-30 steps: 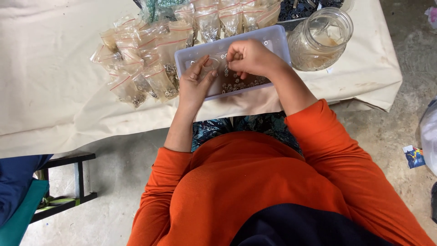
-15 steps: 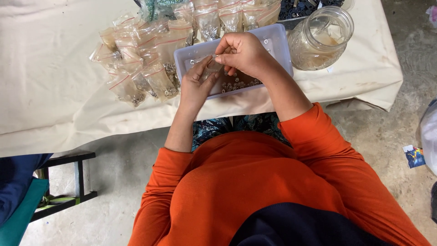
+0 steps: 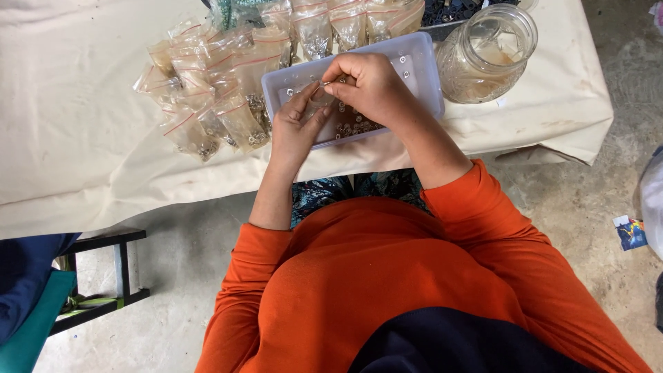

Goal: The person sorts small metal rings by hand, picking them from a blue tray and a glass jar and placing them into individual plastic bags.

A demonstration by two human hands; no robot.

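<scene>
A shallow clear plastic tray (image 3: pixel 421 76) with several small metal rings lies on the cloth-covered table (image 3: pixel 76 124). Both my hands are over the tray. My right hand (image 3: pixel 373 86) is curled, its fingertips pinching a small metal piece near the tray's middle. My left hand (image 3: pixel 297 124) comes up from below, its fingers meeting the right hand's fingertips at that same piece. What exactly sits between the fingers is too small to make out.
Several small clear zip bags (image 3: pixel 207 90) of metal parts lie left of and behind the tray. A glass jar (image 3: pixel 487 55) stands to the right. A dark stool frame (image 3: pixel 117 276) and blue-green fabric (image 3: pixel 27 304) sit on the concrete floor at lower left.
My right hand has moved left across the tray to meet my left hand, and the fingertips of both have come together.
</scene>
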